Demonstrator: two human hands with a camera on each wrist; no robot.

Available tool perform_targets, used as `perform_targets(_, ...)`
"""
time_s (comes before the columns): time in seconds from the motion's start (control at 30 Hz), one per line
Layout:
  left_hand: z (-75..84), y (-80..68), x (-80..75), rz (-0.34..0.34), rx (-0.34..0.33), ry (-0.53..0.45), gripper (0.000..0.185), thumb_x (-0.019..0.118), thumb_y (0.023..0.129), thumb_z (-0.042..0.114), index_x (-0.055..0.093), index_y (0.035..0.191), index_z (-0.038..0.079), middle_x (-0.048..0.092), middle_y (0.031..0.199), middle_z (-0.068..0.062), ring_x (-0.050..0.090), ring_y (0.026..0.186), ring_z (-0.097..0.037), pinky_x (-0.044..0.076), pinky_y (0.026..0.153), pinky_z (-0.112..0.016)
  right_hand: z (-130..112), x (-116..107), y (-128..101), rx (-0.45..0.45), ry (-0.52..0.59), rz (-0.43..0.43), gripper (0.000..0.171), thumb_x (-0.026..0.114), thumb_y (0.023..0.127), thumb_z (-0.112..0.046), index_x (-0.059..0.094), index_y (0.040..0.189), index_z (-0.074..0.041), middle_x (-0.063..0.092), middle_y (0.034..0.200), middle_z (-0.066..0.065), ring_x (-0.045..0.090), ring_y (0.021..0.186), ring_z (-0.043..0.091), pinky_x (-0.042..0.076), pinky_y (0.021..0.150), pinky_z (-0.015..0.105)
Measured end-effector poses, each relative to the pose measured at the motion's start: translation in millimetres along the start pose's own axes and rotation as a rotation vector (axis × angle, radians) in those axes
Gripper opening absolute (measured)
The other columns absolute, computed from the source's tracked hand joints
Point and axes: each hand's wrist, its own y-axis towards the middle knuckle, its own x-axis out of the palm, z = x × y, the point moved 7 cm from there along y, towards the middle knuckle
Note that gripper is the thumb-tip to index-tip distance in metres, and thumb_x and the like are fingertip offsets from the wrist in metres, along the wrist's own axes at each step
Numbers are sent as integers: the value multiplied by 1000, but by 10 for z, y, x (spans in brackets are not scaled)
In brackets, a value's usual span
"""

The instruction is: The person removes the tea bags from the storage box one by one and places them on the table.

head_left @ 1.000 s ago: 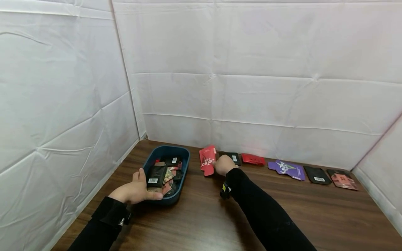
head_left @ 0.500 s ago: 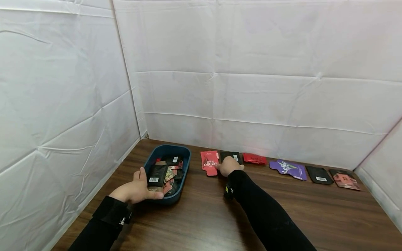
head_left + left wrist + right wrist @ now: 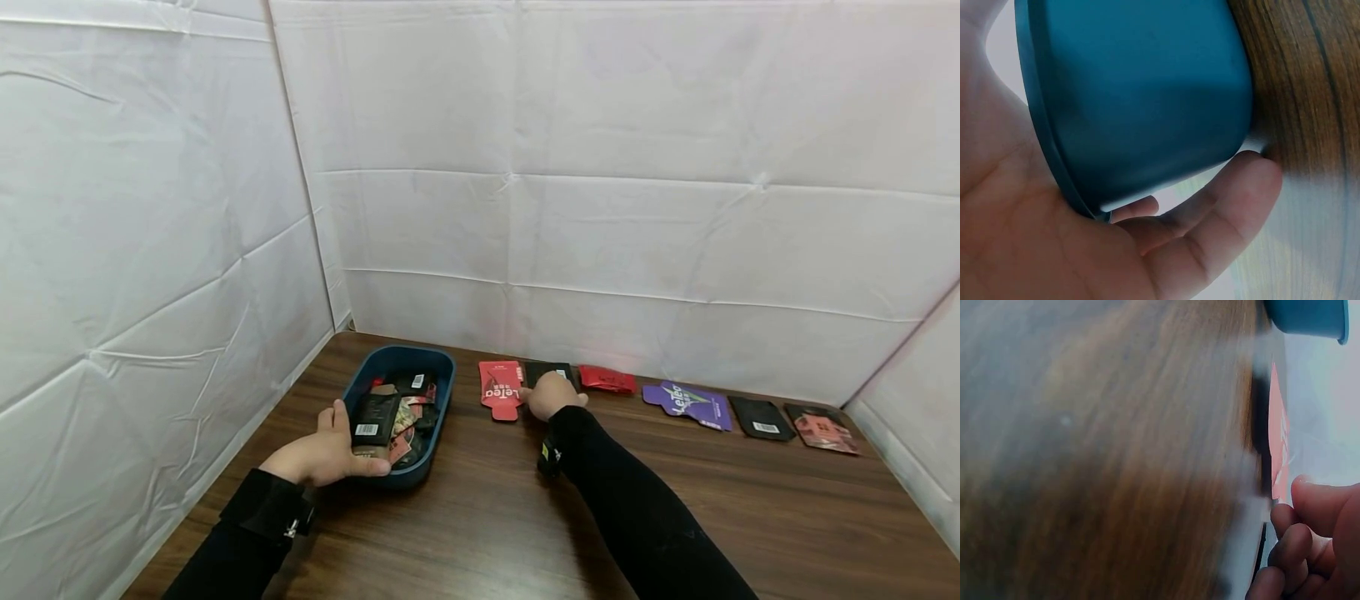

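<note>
My left hand (image 3: 318, 454) grips the near left corner of a dark blue plastic bin (image 3: 447, 392), its thumb lying along the near rim. In the left wrist view, fingers (image 3: 1210, 234) bend round the bin's outer wall. Several black, red and patterned packets (image 3: 375, 417) lie piled inside. My right hand (image 3: 552, 394) is at the right edge of a flat red LeTea packet (image 3: 498, 387), pinching that edge between thumb and fingertips. The same red packet (image 3: 1277, 431) stretches away from the fingers in the right wrist view. Behind the hand, a black packet (image 3: 538, 368) is partly covered.
Along the back wall the row continues right with a red packet (image 3: 607, 380), a purple LeTea packet (image 3: 686, 404), a black packet (image 3: 761, 418) and a black-and-pink packet (image 3: 822, 429). White cloth walls (image 3: 600, 233) enclose the brown wooden table (image 3: 480, 517).
The red LeTea packet has turned straighter and settled flat beside the black one. My right hand has shifted slightly right, to the packet's edge. The left hand stays on the bin.
</note>
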Motion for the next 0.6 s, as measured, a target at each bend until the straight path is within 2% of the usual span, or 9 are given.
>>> perform_targets(0.07, 1, 0, 3, -1, 1, -9, 140, 72, 79, 68, -16, 147, -17, -8, 151, -43, 40, 122, -56, 40, 97, -57, -17, 2, 5, -19, 10, 25, 40, 60, 99, -43, 72, 83, -8, 69, 110, 10, 58, 112, 32, 24, 102, 69)
perform_targets(0.13, 0, -3, 8, -1, 2, -17, 140, 72, 79, 67, -17, 146, -17, -8, 151, -43, 37, 125, -57, 39, 98, -57, -83, -29, -12, -57, 56, 90, 38, 58, 100, -41, 73, 90, -8, 69, 106, 9, 59, 106, 32, 28, 98, 65)
perform_targets(0.23, -2, -4, 10, 0, 8, -13, 140, 73, 79, 67, -16, 146, -18, -8, 151, -43, 38, 125, -56, 40, 98, -57, -290, -112, -77, -194, 110, 247, 41, 55, 102, -41, 68, 119, -5, 65, 119, 12, 57, 111, 33, 30, 89, 58)
perform_targets(0.3, 1, -5, 8, 2, 13, -5, 141, 73, 79, 67, -16, 146, -18, -7, 151, -44, 41, 122, -55, 41, 97, -56, -502, -174, -175, -320, 118, 345, 52, 55, 102, -40, 54, 140, -4, 57, 135, 15, 51, 123, 33, 27, 91, 58)
perform_targets(0.37, 5, -6, 4, 1, 16, 3, 140, 72, 79, 67, -16, 146, -19, -7, 150, -44, 42, 121, -55, 42, 96, -56, -758, -208, -302, -463, 44, 408, 66, 56, 102, -41, 37, 153, -4, 43, 150, 16, 40, 135, 32, 26, 96, 58)
perform_targets(0.47, 8, -4, 0, 0, 14, 7, 140, 72, 79, 67, -16, 146, -18, -8, 151, -44, 43, 120, -56, 41, 96, -56, -1163, -183, -528, -662, -144, 436, 76, 56, 102, -42, 23, 158, -4, 28, 160, 14, 25, 146, 28, 21, 107, 59)
perform_targets(0.6, 12, 9, 3, -1, 18, 5, 139, 72, 80, 67, -16, 146, -19, -8, 151, -45, 37, 126, -59, 39, 99, -58, -1594, -34, -802, -821, -437, 418, 83, 49, 102, -52, 11, 161, -8, 9, 166, 8, 4, 150, 20, 13, 114, 56)
